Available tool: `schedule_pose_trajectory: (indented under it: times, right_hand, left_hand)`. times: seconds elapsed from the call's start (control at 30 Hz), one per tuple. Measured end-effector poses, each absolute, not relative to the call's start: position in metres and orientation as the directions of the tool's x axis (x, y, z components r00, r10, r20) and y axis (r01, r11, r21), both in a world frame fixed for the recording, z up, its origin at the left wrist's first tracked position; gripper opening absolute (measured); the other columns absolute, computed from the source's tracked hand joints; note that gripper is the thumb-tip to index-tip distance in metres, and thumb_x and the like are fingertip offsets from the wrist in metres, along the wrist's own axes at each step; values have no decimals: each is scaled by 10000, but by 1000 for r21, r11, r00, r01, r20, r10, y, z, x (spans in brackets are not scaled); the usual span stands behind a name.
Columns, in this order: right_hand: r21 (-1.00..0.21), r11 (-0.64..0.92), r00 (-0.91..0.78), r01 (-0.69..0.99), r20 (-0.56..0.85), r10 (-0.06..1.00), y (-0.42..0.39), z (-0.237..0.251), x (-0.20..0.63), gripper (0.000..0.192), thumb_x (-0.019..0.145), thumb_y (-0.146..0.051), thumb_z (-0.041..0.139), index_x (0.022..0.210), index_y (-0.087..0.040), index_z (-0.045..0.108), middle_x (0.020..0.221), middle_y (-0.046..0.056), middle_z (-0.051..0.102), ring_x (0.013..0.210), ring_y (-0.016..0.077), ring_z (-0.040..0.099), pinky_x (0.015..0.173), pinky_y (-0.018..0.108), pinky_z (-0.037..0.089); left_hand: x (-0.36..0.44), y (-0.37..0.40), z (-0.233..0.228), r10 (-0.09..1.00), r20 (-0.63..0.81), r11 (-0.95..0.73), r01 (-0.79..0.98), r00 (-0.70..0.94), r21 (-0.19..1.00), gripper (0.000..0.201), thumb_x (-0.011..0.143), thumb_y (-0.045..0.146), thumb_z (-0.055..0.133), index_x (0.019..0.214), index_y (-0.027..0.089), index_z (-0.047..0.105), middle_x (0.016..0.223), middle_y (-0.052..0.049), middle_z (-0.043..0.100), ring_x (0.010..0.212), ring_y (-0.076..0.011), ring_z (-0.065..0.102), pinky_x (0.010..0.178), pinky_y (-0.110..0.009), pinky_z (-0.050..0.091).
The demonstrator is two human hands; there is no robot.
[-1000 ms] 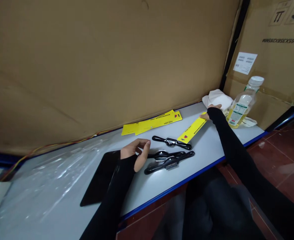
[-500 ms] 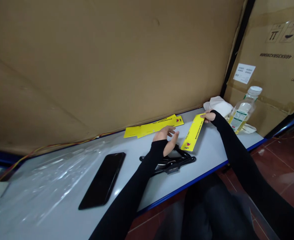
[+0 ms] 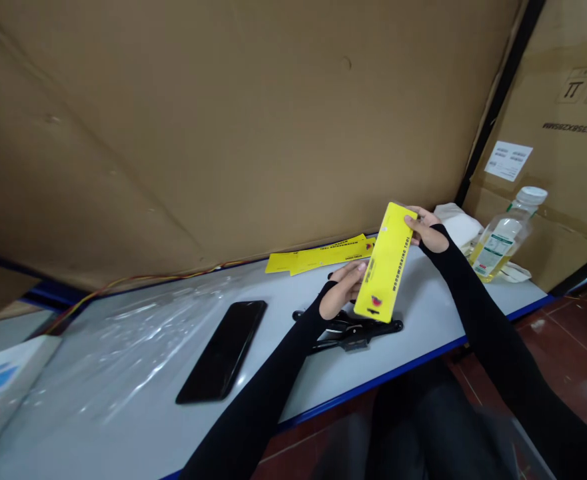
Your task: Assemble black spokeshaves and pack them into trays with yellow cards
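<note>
A yellow cardboard packaging card (image 3: 384, 267) printed "WOODWORKING TOOL" is held up at a slant over the table. My right hand (image 3: 426, 227) pinches its upper right corner, thumb on the front. At the card's lower left edge, my left hand (image 3: 344, 287) has its thumb and curled fingers closed against it, the fingertips partly hidden behind. Below lies a black tool with several bars (image 3: 356, 333), possibly a clamp, partly covered by the card and my left arm. Two more yellow cards (image 3: 323, 257) overlap at the back of the table.
A black phone (image 3: 222, 352) and clear plastic film (image 3: 138, 340) lie on the grey table (image 3: 318, 397) to the left. A bottle of yellowish liquid (image 3: 506, 237) and white crumpled material (image 3: 456, 223) stand at the right end. Large cardboard (image 3: 253, 133) walls the back; a white box (image 3: 13, 383) sits far left.
The held card has risen and turned more towards me. My left hand has moved from beside the card to its left edge. The camera view has shifted slightly left.
</note>
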State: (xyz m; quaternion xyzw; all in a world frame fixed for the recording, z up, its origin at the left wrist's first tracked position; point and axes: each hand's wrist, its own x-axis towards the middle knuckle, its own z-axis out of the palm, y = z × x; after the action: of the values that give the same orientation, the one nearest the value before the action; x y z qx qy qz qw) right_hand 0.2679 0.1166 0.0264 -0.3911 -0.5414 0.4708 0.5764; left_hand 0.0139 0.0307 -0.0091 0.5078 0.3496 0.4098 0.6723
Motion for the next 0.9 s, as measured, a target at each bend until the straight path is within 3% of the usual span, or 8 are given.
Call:
schedule_pose_trajectory:
  times: [0.13,0.23,0.33,0.43,0.53,0.67,0.77,0.9]
  right_hand:
    - [-960,253,-207,-123,274,939,98,23,233,648,699,-629,913,1092,-201,628,766,-8,711,453,94,547,342,212,370]
    - [-959,259,-186,-114,277,943,91,23,223,662,666,-644,925,1051,-188,638,787,-1,718,461,108,588,321,215,389]
    - [-968,222,-164,-114,238,957,89,25,225,717,631,-623,956,1094,-180,633,821,22,744,459,109,593,318,221,412]
    - [-980,170,-183,-104,187,965,85,26,227,744,625,-627,962,1124,-172,653,826,58,762,590,155,675,368,220,482]
    - [-994,101,-268,-48,110,957,79,21,220,672,653,-631,949,1079,-169,712,836,79,781,699,184,729,447,216,542]
    - [-999,38,-329,31,26,944,72,8,204,580,593,-497,1016,985,-168,744,869,59,797,702,157,732,565,217,605]
    - [-1000,18,-320,-10,20,947,69,1,194,615,525,-435,1045,983,-159,742,880,55,791,643,152,699,476,229,588]
    - [-996,-6,-265,-90,18,964,69,-5,188,646,510,-427,1047,1001,-147,734,898,73,789,615,151,678,365,224,542]
  left_hand:
    - [15,18,-3,832,-160,238,-82,531,968,826,670,463,949,1371,163,631,1168,-190,804,915,-353,810,569,-309,582]
    - [16,9,2,854,-145,230,-113,499,967,679,651,383,939,1242,155,694,1200,-183,803,980,-374,806,653,-347,631]
    - [18,6,3,878,-115,220,-177,465,959,539,640,357,931,1095,153,727,1101,-154,829,929,-349,813,768,-386,662]
    - [20,10,-3,938,-91,180,-247,335,952,495,628,352,944,1021,152,719,998,-145,837,808,-327,813,660,-365,666]
    - [17,18,-8,989,-44,91,-359,138,929,578,629,321,954,1124,143,713,1022,-152,834,837,-342,816,601,-362,674]
    - [4,30,-9,998,2,-30,-493,-56,869,756,661,224,940,1360,203,653,1213,-122,807,1047,-354,802,799,-430,714]
    - [-4,35,-9,987,2,-90,-541,-160,836,774,679,173,927,1393,238,637,1310,-111,776,1199,-365,753,895,-445,702]
    - [-4,37,-11,984,0,-107,-585,-180,804,753,678,172,935,1373,224,650,1353,-128,753,1294,-389,698,959,-475,679]
